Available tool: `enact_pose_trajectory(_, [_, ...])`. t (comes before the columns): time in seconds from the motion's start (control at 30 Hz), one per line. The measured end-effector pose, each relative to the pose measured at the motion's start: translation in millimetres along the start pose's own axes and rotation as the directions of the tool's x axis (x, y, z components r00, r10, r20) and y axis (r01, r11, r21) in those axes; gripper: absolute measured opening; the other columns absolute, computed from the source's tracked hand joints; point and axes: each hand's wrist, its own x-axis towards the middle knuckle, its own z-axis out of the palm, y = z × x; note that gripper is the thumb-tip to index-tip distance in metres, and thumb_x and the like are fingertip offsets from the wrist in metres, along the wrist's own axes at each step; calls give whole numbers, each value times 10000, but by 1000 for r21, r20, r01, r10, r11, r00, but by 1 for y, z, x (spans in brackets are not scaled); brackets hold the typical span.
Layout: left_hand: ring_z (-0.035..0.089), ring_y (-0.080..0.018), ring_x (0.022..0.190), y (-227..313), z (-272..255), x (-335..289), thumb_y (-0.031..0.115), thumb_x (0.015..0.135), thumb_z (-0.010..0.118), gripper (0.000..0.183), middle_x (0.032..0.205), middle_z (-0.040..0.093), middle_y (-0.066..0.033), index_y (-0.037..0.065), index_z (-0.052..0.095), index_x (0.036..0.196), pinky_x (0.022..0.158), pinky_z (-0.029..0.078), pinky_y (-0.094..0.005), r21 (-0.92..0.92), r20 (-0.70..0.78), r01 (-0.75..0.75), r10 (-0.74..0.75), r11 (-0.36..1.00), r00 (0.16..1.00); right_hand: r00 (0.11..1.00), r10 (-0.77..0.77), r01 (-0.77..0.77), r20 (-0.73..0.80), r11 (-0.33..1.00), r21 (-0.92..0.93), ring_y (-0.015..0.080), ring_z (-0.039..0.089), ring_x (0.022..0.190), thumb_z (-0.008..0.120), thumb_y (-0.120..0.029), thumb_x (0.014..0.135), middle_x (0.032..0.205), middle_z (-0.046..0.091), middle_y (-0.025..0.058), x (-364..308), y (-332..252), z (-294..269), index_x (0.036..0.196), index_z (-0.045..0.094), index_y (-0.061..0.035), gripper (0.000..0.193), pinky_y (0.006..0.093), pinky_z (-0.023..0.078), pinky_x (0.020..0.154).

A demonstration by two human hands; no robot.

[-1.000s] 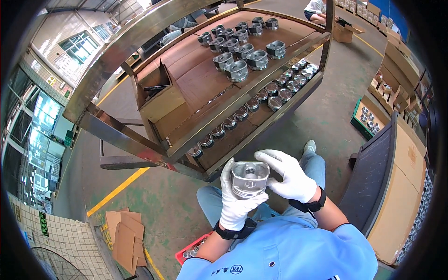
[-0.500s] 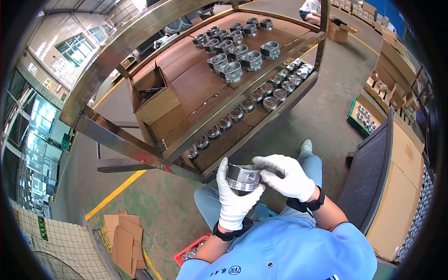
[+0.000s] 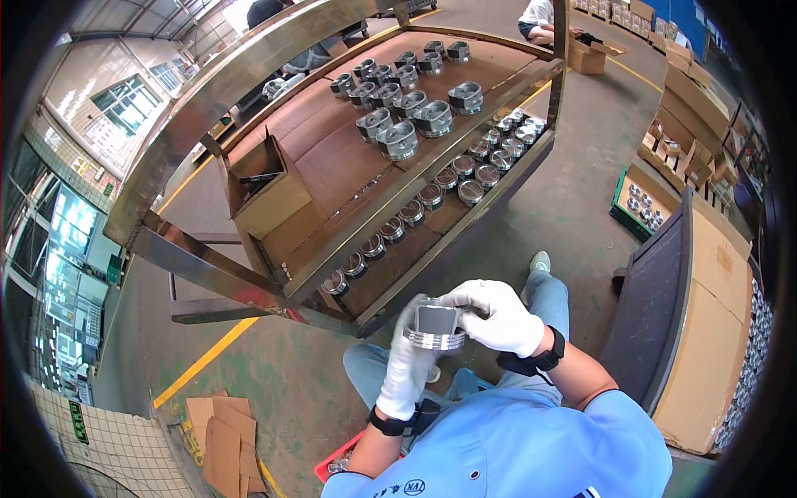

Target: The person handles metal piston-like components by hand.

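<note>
Left hand [image 3: 408, 365], right hand [image 3: 496, 315] grip metal piston [image 3: 434, 325]; fingertips hidden behind it.

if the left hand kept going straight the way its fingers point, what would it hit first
The left hand, gloved and cupping the metal piston, points up toward the rack. It would probably meet the lower shelf's front rail first, though depth is hard to judge here.

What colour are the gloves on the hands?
White, on both the left hand and right hand; the head view shows it.
</note>
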Motion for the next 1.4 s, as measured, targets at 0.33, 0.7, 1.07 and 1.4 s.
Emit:
enact_pose_trajectory(0.33, [613, -358, 1114, -5, -14, 3, 571, 893, 615, 790, 1274, 574, -199, 31, 384, 1422, 967, 504, -511, -554, 440, 425, -182, 715, 879, 992, -67, 54, -105, 991, -123, 322, 667, 989, 604, -97, 815, 1131, 667, 175, 4, -2, -4, 1223, 621, -39, 413, 375, 545, 869])
enact_pose_trajectory(0.7, [545, -263, 1207, 10, 0, 0, 86, 689, 887, 1111, 1378, 439, -121, 137, 168, 1534, 968, 532, -401, 72, 77, -238, 232, 969, 970, 966, -257, 258, 30, 953, -161, 408, 602, 1113, 714, -256, 761, 1254, 584, 263, -3, 5, 3, 1377, 453, 53, 737, 444, 491, 949])
enact_pose_trajectory(1.07, [490, -315, 1299, 18, -8, -3, -106, 671, 707, 1097, 1465, 404, -145, 250, 159, 1553, 1064, 447, -499, -626, 313, 95, 138, 774, 940, 869, -486, 466, -88, 866, -184, 392, 634, 982, 759, -209, 714, 1138, 637, 210, 7, -20, 11, 1251, 558, -11, 607, 443, 515, 826])
enact_pose_trajectory(1.4, [421, -499, 1311, 15, -16, -3, 126, 806, 630, 836, 1442, 426, -210, 178, 219, 1532, 1015, 439, -649, -855, 426, 363, 100, 371, 899, 859, -509, 485, -62, 846, -221, 372, 637, 1020, 832, -258, 638, 1123, 652, 185, 11, -26, 13, 1265, 560, -11, 727, 443, 505, 872])
